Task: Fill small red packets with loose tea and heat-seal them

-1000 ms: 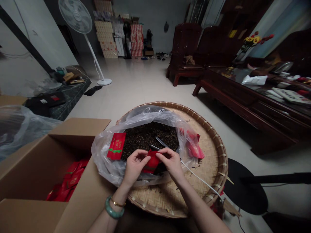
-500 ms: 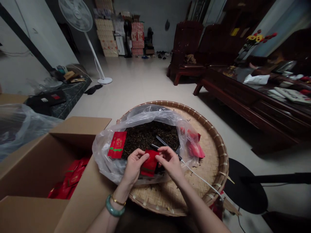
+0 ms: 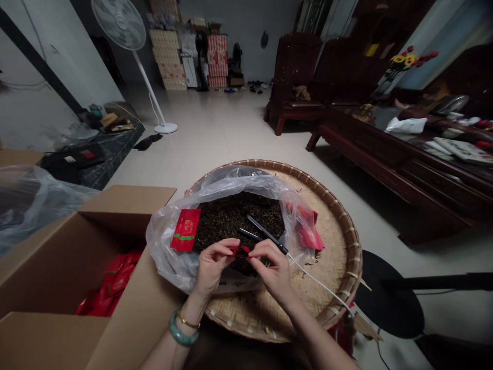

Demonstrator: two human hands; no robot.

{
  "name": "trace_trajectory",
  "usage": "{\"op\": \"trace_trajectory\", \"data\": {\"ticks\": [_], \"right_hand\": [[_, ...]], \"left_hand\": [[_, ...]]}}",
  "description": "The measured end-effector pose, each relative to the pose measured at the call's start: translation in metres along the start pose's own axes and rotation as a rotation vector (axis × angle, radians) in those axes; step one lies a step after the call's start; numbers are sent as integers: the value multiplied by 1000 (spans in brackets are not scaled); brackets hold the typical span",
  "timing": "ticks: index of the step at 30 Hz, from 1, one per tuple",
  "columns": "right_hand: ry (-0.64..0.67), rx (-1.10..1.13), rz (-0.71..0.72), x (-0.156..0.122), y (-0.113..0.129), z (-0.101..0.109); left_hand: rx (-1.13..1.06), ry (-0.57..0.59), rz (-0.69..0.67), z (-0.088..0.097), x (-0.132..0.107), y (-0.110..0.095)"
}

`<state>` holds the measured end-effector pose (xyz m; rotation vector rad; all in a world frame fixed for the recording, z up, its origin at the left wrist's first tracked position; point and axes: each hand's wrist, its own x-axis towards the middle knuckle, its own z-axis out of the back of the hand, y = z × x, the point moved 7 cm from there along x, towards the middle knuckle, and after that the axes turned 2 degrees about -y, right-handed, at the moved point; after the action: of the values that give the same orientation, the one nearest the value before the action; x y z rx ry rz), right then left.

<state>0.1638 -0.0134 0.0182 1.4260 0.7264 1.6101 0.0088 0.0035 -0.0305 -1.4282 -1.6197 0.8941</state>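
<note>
Left grip (image 3: 211,264): thumb and fingers closed on the left edge of a small red packet (image 3: 241,250). Right grip (image 3: 276,268): pinching its right edge. Packet located between both grips, edge-on, a dark gap facing the wearer; long axis foreshortened, direction undetermined. Just beyond the right grip: black corded tongs (image 3: 271,239), tips pointing away and leftward, on dark loose leaves (image 3: 231,216). Beyond and left of the left grip: printed red pouch (image 3: 185,231), long axis running away.
</note>
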Motion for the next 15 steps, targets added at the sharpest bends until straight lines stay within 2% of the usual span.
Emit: {"op": "trace_trajectory", "data": {"ticks": [3, 6, 10, 13, 15], "right_hand": [[-28, 0, 47, -2, 4, 3], [-45, -76, 224, -5, 21, 8], [69, -342, 450, -4, 44, 8], [159, -505, 500, 1, 51, 6], [165, -547, 513, 5, 55, 6]], "left_hand": [[62, 41, -77, 0, 0, -5], [107, 104, -170, -3, 0, -12], [167, 173, -263, -8, -1, -23], [233, 183, -273, -10, -2, -26], [254, 174, -259, -11, -1, -26]]}}
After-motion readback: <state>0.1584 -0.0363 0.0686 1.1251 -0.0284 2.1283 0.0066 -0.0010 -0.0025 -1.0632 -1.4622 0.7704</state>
